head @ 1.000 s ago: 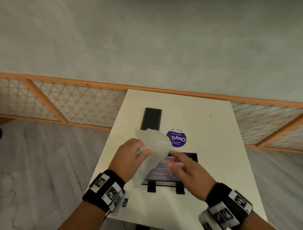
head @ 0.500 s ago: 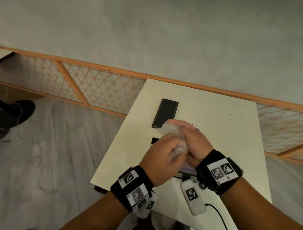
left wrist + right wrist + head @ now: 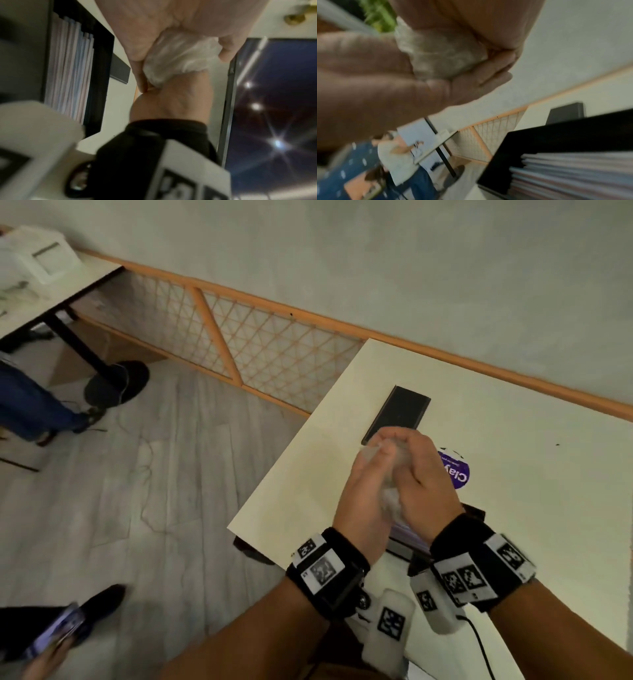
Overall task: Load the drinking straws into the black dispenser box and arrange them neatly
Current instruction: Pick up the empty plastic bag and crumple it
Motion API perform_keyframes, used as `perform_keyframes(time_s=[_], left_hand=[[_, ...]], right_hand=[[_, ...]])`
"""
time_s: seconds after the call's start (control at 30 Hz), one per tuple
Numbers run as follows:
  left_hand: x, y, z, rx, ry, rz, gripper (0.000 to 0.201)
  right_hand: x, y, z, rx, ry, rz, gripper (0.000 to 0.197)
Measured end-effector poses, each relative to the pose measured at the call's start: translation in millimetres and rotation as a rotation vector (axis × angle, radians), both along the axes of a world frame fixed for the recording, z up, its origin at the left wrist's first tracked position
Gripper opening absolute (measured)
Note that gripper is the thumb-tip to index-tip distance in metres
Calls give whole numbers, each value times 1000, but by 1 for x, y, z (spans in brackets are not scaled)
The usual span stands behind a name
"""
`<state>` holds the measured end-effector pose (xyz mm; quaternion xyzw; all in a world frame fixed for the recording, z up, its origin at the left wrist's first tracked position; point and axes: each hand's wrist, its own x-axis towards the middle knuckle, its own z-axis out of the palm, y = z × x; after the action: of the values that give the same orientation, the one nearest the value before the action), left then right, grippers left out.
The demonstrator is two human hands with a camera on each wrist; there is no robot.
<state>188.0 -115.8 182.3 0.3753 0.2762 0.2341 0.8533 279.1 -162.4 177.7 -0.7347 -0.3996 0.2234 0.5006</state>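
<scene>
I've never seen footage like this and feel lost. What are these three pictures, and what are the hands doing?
No machine here: a person wears a camera on the head and one on each wrist. The head view looks down at the left hand and right hand, which together crumple a clear plastic wrapper. The wrist views look along each palm. On the white table stands the black dispenser box with straws already inside, a black lid and a purple sticker.

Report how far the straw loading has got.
Done: the straws lie side by side in the black dispenser box. In hand: left hand and right hand crush the empty plastic wrapper between them. Left: discarding it, perhaps evening the uneven straw ends.
</scene>
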Motion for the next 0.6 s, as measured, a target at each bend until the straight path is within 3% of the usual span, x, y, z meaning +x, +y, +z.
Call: perform_keyframes(time_s=[0.1,0.2,0.33,0.47,0.6], left_hand=[[-11,8,-5,4,40,30,41],[-20,24,-21,99,154,77,34],[-34,61,-40,175,259,82,46],[-61,113,-59,298,372,25,48],[-100,194,-81,313,509,130,53]], right_hand=[[-5,14,-17,-106,-144,85,49],[-13,28,-22,-191,54,162,60],[-26,46,-30,-293,165,230,46],[-43,58,-36,-387,115,247,47],[-51,62,-39,-479,53,276,37]])
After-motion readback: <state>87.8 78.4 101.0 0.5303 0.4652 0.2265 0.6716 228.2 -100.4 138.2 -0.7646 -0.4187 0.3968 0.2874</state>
